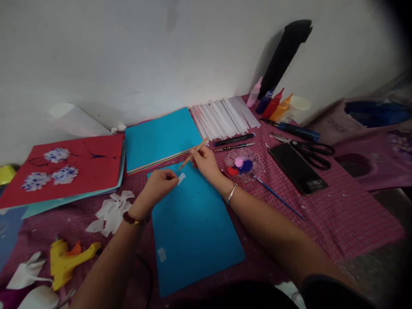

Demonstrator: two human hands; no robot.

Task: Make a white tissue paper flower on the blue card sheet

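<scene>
Above the far end of a blue sheet [196, 231], my right hand [206, 162] pinches a thin flat tan stick [186, 162], which slants down toward the left. Close by, my left hand [161, 183] has its thumb and fingertips closed on a small white strip [182, 178]. I cannot tell whether this strip is paper or tape, or whether it touches the sheet below. A pale translucent patch [161, 254] lies on the sheet near its left edge. Both wrists rest low over the table.
Left are torn white paper pieces [112, 212], a yellow glue gun [66, 262] and a red card [93, 171] with paper flowers. Behind lie blue sheets [161, 135] and white strips [222, 116]. A paint palette [232, 162], scissors [310, 150] and a phone [298, 167] are right.
</scene>
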